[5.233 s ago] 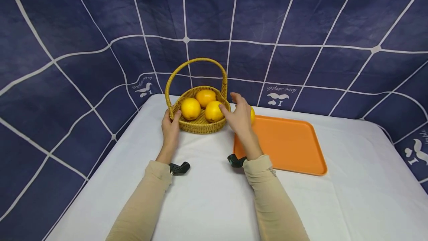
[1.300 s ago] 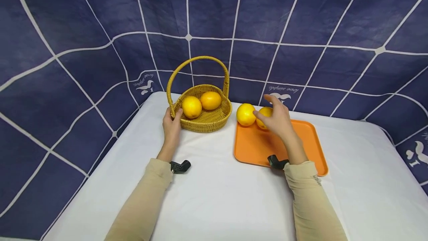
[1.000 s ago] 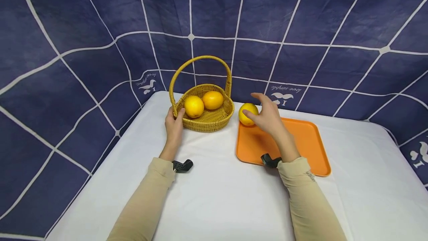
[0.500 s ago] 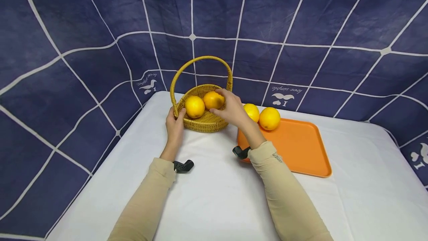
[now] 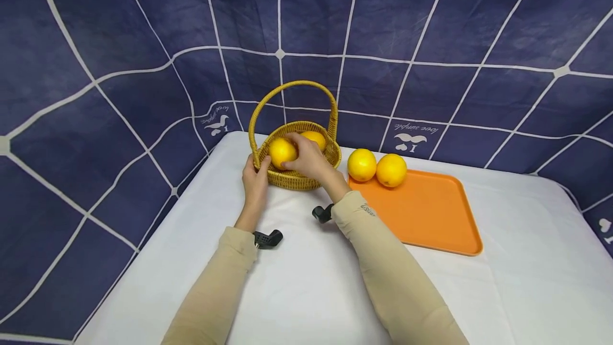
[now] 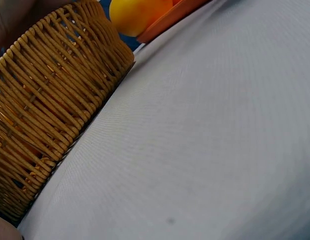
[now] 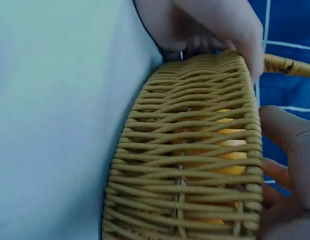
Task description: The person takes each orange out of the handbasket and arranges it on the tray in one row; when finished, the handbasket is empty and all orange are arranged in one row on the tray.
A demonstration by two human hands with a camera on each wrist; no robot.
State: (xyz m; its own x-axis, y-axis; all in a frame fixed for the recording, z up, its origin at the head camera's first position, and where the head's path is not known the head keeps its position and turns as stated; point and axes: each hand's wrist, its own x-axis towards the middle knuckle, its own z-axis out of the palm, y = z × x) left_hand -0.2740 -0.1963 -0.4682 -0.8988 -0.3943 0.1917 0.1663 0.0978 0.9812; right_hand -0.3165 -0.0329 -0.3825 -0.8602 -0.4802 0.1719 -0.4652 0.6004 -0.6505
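The wicker basket (image 5: 299,180) with a tall handle stands at the back of the table, and two yellow fruits lie in it. My left hand (image 5: 255,182) grips its left rim, thumb over the edge. Inside the basket, my right hand (image 5: 310,159) has thumb and fingers around the left fruit (image 5: 282,153); the other fruit (image 5: 314,139) lies behind that hand, partly covered. In the right wrist view the basket wall (image 7: 185,150) hides much of the fruit and of the right fingers. The left wrist view shows the basket side (image 6: 50,95) close up.
An orange tray (image 5: 431,212) lies right of the basket. Two yellow fruits, one (image 5: 361,164) beside the other (image 5: 391,170), sit side by side at its back left corner. A blue curtain with white lines (image 5: 373,25) hangs behind the white-covered table (image 5: 297,281).
Two fruits have gone from the basket to the tray since the earliest frame. My right hand has moved left from the tray into the basket, around the left fruit. My left hand keeps its grip.
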